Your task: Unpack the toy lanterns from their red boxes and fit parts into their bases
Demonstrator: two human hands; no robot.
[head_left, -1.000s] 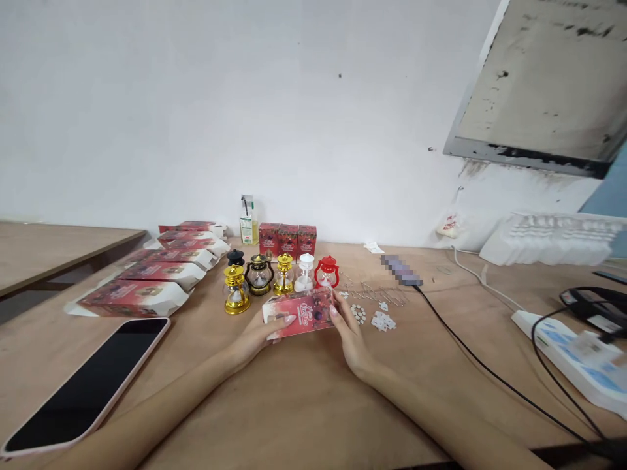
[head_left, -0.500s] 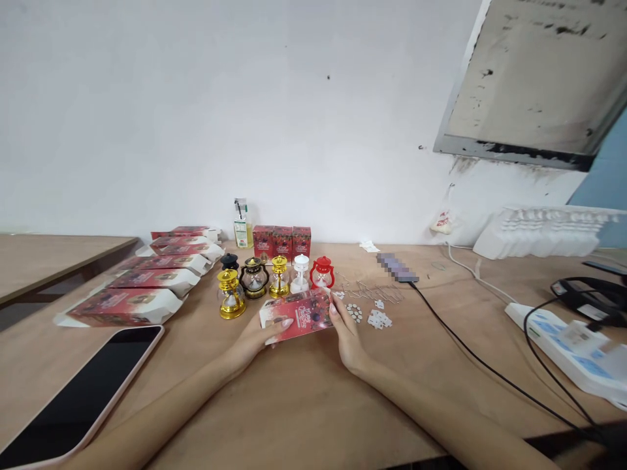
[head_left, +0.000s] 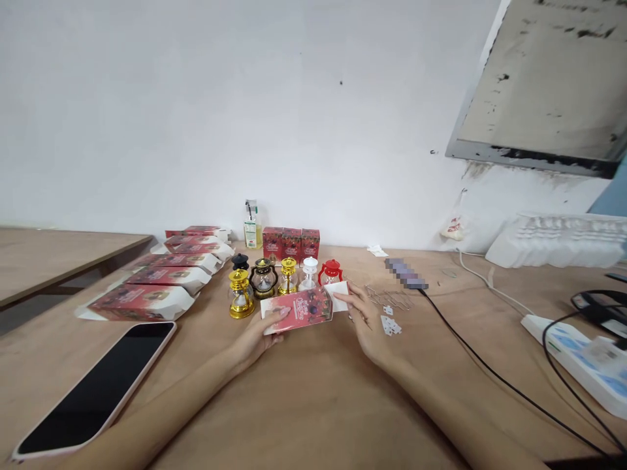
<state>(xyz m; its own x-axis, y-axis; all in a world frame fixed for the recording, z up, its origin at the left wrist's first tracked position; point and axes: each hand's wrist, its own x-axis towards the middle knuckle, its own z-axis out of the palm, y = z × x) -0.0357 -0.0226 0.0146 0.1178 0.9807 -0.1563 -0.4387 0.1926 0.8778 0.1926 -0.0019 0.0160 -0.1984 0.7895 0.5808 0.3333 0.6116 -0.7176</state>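
A red printed gift box (head_left: 301,312) is held over the table, tilted. My left hand (head_left: 255,341) grips its left end, thumb on top and fingers underneath. At the right end a white flap (head_left: 339,296) stands out, and my right hand (head_left: 368,321) pinches it. Just behind the box are small lanterns: two gold ones (head_left: 241,297) (head_left: 288,277), a bronze one (head_left: 263,279), a white one (head_left: 309,274), a red one (head_left: 331,271) and a black one (head_left: 240,262), partly hidden.
Several unfolded-end red boxes (head_left: 142,301) lie at the left behind a phone (head_left: 98,391). Upright red boxes (head_left: 291,245) and a bottle (head_left: 252,228) stand by the wall. White tags (head_left: 390,325), wire handles (head_left: 392,297), a cable (head_left: 480,359) and a power strip (head_left: 578,359) are on the right.
My right hand has moved right, away from the box's body, and the white end flap now sticks out in its fingers. My left hand keeps its grip. The view has shifted slightly.
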